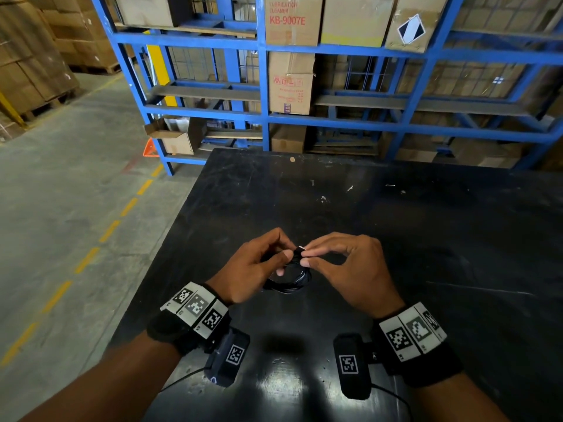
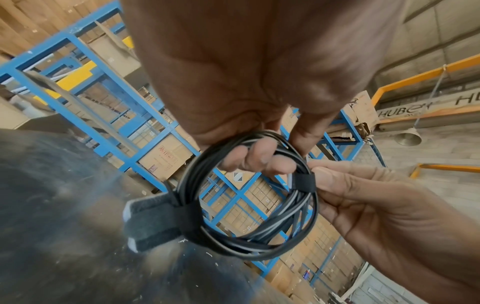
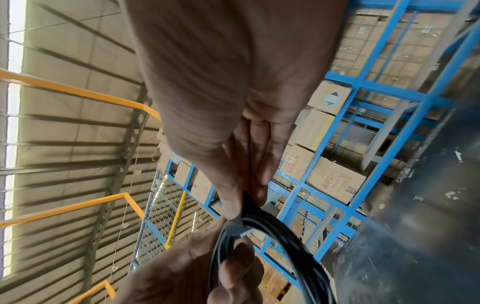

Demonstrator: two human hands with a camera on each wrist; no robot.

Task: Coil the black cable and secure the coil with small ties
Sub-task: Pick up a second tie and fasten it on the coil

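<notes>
Surface [image 1: 426,226] dark, wide, bare toward right of frame; left edge close beside left forearm. Blue racking [image 1: 265,86] across upper frame, well apart. Cable coil [image 2: 249,197] wound, held above surface at centre. Left hand [image 1: 253,266] fingers hooked through coil. Right hand [image 1: 350,266] pinching second tie [image 2: 302,181], likely closing. First tie [image 2: 166,222] wrapped on already.
</notes>
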